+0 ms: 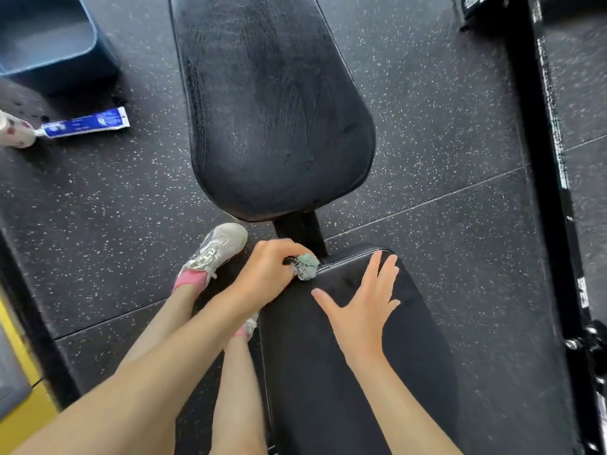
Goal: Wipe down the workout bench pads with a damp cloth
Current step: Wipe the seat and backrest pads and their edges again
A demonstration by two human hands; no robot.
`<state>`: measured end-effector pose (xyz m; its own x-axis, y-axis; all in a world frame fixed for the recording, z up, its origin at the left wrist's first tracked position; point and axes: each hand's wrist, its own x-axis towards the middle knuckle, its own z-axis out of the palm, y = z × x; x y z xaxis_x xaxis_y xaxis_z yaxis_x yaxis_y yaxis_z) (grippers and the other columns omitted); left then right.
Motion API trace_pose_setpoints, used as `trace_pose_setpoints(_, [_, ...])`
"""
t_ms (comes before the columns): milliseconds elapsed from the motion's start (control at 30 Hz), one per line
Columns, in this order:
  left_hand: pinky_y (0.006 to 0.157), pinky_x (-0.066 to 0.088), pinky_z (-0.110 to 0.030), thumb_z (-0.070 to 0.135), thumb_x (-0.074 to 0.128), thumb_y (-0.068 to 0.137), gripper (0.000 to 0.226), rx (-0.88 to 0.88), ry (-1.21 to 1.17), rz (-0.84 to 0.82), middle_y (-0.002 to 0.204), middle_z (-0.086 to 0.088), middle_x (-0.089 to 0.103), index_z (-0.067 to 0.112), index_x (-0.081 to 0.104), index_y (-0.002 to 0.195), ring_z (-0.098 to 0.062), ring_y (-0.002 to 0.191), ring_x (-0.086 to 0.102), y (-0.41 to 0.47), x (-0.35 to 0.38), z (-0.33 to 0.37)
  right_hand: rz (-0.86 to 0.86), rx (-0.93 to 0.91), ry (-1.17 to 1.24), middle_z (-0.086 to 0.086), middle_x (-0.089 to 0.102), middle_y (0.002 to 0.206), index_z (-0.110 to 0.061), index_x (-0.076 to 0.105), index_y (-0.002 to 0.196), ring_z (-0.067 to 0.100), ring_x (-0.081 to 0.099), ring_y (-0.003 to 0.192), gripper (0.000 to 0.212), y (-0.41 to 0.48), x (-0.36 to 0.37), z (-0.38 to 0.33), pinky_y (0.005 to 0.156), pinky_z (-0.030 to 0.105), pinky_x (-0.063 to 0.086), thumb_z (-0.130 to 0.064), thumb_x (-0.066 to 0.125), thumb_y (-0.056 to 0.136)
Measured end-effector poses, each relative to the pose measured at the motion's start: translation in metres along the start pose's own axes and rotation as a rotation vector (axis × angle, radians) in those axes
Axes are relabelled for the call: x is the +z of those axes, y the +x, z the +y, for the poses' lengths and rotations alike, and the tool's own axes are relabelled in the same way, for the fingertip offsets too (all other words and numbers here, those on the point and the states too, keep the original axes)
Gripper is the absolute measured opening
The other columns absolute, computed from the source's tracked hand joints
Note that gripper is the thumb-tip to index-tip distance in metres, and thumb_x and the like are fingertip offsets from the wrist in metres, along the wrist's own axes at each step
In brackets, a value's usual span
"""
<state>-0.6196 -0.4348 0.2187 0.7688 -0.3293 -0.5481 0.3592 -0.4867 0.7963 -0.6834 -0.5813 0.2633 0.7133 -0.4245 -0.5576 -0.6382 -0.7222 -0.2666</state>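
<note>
Left hand (266,270) grasping a bunched mint-green cloth (306,266) at the far-left corner of the near bench pad (410,372); right hand (361,310) released, fingers spread flat on that surface; far bench pad (276,110) streaked; blue tube (85,123) on the floor (427,126), far left

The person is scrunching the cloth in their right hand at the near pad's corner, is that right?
No. It is the left hand that grips the cloth at the near pad's corner, as the head view shows. The right hand lies open on that pad.
</note>
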Motion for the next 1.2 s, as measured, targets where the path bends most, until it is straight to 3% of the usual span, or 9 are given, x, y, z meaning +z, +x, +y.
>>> trace_pose_setpoints(100, [0.091, 0.047, -0.035, -0.014, 0.047, 0.075, 0.051, 0.023, 0.075, 0.004, 0.107, -0.001, 0.069, 0.017, 0.073, 0.105, -0.02, 0.106, 0.059, 0.029, 0.031, 0.011, 0.014, -0.015, -0.005, -0.003, -0.025, 0.157, -0.025, -0.014, 0.149, 0.011, -0.023, 0.144, 0.116, -0.007, 0.008, 0.002, 0.113, 0.058, -0.001, -0.05, 0.072, 0.076])
trace_pose_setpoints(333, [0.093, 0.049, -0.038, -0.006, 0.041, 0.075, 0.055, -0.011, 0.071, -0.127, 0.109, -0.007, 0.068, 0.026, 0.072, 0.108, -0.022, 0.104, 0.059, 0.083, 0.046, -0.001, 0.055, -0.03, 0.002, -0.01, -0.028, 0.153, -0.03, -0.018, 0.144, 0.006, -0.028, 0.141, 0.115, 0.009, 0.006, 0.002, 0.114, 0.055, -0.004, -0.052, 0.072, 0.075])
trace_pose_setpoints(500, [0.087, 0.047, -0.021, -0.017, 0.047, 0.069, 0.052, 0.007, 0.011, -0.085, 0.095, 0.011, 0.071, 0.019, 0.076, 0.093, -0.001, 0.092, 0.062, 0.021, -0.003, -0.032, 0.043, -0.018, 0.022, -0.006, -0.023, 0.157, -0.025, -0.011, 0.15, 0.009, -0.023, 0.143, 0.116, 0.01, 0.004, 0.005, 0.113, 0.056, -0.005, -0.051, 0.073, 0.074])
trace_pose_setpoints(633, [0.079, 0.044, -0.007, -0.02, 0.055, 0.071, 0.05, -0.055, -0.052, -0.053, 0.087, 0.017, 0.072, 0.021, 0.077, 0.09, 0.004, 0.088, 0.062, -0.01, -0.023, -0.041, 0.065, -0.037, 0.083, -0.012, -0.023, 0.154, -0.034, -0.009, 0.145, 0.003, -0.026, 0.14, 0.111, 0.006, 0.011, 0.011, 0.112, 0.056, -0.009, -0.049, 0.074, 0.074])
trace_pose_setpoints(733, [0.081, 0.043, -0.007, -0.017, 0.05, 0.072, 0.056, -0.069, -0.158, 0.007, 0.084, 0.022, 0.071, 0.031, 0.075, 0.084, 0.009, 0.088, 0.062, 0.007, 0.002, -0.024, 0.071, -0.062, 0.096, -0.013, -0.024, 0.152, -0.036, -0.008, 0.143, 0.005, -0.025, 0.141, 0.107, 0.004, 0.015, 0.01, 0.113, 0.055, -0.009, -0.05, 0.073, 0.075])
trace_pose_setpoints(800, [0.082, 0.044, -0.008, -0.016, 0.046, 0.072, 0.053, -0.072, -0.192, 0.02, 0.089, 0.015, 0.072, 0.025, 0.076, 0.087, 0.005, 0.09, 0.063, 0.023, 0.011, -0.013, 0.061, -0.067, 0.068, -0.009, -0.022, 0.156, -0.031, -0.01, 0.146, 0.009, -0.022, 0.144, 0.11, 0.008, 0.014, 0.006, 0.113, 0.056, -0.008, -0.05, 0.072, 0.075])
trace_pose_setpoints(933, [0.082, 0.049, -0.017, -0.018, 0.047, 0.07, 0.051, -0.042, -0.174, -0.096, 0.088, 0.01, 0.073, 0.022, 0.074, 0.084, -0.002, 0.09, 0.064, 0.013, -0.007, -0.024, 0.07, -0.055, 0.016, -0.002, -0.019, 0.159, -0.023, -0.006, 0.152, 0.012, -0.019, 0.145, 0.111, 0.016, 0.006, 0.011, 0.113, 0.057, -0.006, -0.05, 0.072, 0.077])
trace_pose_setpoints(1033, [0.078, 0.05, -0.025, -0.018, 0.055, 0.073, 0.046, -0.07, -0.181, -0.105, 0.084, 0.008, 0.072, 0.023, 0.074, 0.082, -0.008, 0.086, 0.066, -0.026, -0.027, -0.049, 0.127, -0.051, 0.022, 0.006, -0.011, 0.16, -0.019, 0.007, 0.153, 0.015, -0.013, 0.147, 0.1, 0.004, 0.012, 0.017, 0.115, 0.054, -0.002, -0.048, 0.069, 0.08])
trace_pose_setpoints(1200, [0.07, 0.049, -0.018, -0.02, 0.049, 0.071, 0.049, -0.035, -0.222, -0.095, 0.078, 0.01, 0.072, 0.021, 0.074, 0.08, 0.001, 0.07, 0.062, -0.009, -0.03, -0.04, 0.304, -0.02, 0.013, 0.012, 0.0, 0.16, -0.013, 0.023, 0.151, 0.025, 0.003, 0.147, 0.067, -0.034, 0.042, 0.009, 0.118, 0.051, 0.012, -0.032, 0.054, 0.095])
